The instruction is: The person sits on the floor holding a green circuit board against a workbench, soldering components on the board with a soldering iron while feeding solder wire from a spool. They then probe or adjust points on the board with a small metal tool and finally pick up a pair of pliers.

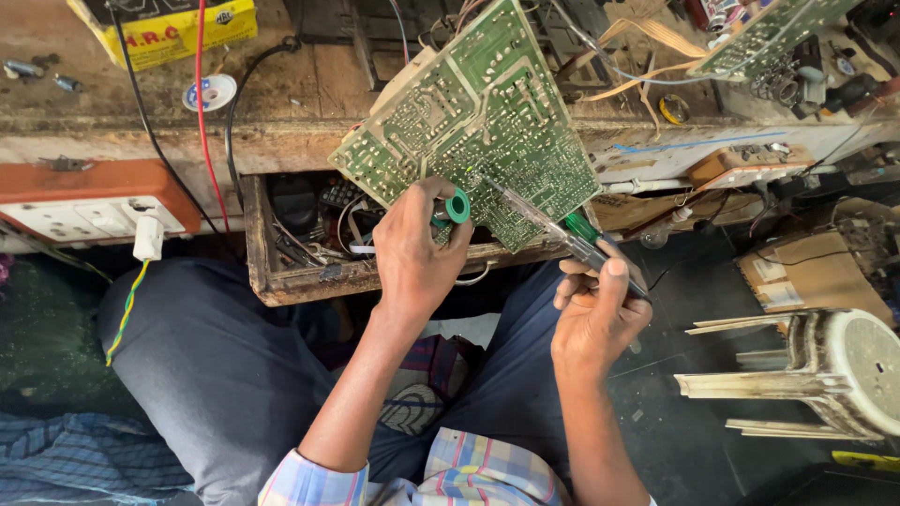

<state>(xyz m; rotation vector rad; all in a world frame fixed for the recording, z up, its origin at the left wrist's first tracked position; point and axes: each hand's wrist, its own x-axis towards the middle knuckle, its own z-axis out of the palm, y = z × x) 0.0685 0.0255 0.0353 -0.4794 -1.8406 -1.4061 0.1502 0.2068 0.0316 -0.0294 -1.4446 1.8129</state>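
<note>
Head view: left hand pinches a green solder spool against a tilted green circuit board; right hand grips a soldering iron. A yellow box sits far left on the wooden bench.

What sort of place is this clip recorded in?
Most likely a small electronics repair workshop. The left hand holds a green solder spool against a large green circuit board, the right hand holds a soldering iron, and the worn wooden bench is strewn with wires and a second circuit board.
</note>
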